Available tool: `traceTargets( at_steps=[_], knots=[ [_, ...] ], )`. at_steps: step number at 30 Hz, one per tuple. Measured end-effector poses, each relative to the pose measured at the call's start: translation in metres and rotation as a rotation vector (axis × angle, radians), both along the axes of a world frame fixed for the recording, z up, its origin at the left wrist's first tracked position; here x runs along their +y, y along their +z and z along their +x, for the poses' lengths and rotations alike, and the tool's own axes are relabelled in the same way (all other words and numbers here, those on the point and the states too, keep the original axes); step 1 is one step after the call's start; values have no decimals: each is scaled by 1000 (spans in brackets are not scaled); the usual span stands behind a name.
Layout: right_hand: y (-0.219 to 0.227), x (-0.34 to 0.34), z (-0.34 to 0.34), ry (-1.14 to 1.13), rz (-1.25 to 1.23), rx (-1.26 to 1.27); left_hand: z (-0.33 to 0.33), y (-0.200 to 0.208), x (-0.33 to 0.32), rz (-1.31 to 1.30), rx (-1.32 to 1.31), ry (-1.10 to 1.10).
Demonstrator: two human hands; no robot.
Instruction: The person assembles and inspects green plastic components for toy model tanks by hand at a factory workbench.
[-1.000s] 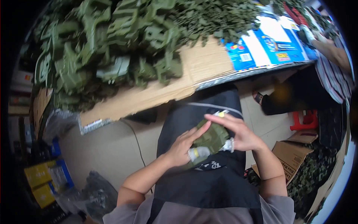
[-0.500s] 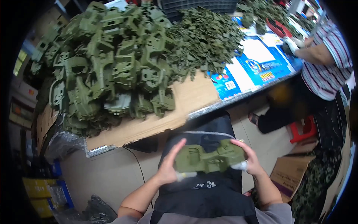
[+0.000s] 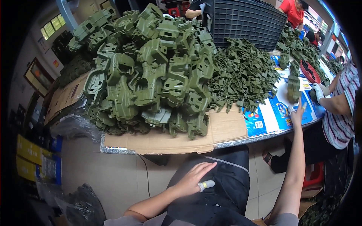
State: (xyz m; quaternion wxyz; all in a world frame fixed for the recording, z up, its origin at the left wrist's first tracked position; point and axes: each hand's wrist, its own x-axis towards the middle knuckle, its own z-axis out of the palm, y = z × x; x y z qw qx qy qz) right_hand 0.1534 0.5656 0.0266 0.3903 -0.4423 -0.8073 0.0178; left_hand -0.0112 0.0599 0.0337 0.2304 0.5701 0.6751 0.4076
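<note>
My right hand point(image 3: 297, 113) is stretched far out over the blue printed sheet on the table. Its thumb and fingers are spread, with pale wraps on some of them. Right at its fingertips stands a blurred olive-green moulded plastic part point(image 3: 293, 89); whether a finger still touches it is hard to see. Over my lap, my left hand point(image 3: 196, 178) is open and holds nothing, its fingers straight and its thumb wrapped in white. A high pile of large green plastic body shells point(image 3: 151, 71) rises on the table in front of it.
Small green parts point(image 3: 243, 71) lie heaped beside the shells, below a black crate point(image 3: 245, 22). Cardboard point(image 3: 226, 124) covers the table's front edge. At right, a co-worker's gloved hand point(image 3: 319, 92) is close to a red tray point(image 3: 310, 71). Another person in red point(image 3: 292, 13) is farther back.
Both hands held the green part over my lap before. My right hand has carried it forward and right to the blue sheet and opened; my left hand has let go and stayed near my lap.
</note>
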Motion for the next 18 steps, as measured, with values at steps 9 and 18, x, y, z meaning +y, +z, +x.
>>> traceTargets(
  at_steps=[9, 18],
  knots=[
    [141, -262, -207, 1118, 46, 145, -23, 6, -17, 157, -117, 243],
    [258, -332, -399, 956, -58, -248, -11, 17, -33, 247, 20, 170]
  ],
)
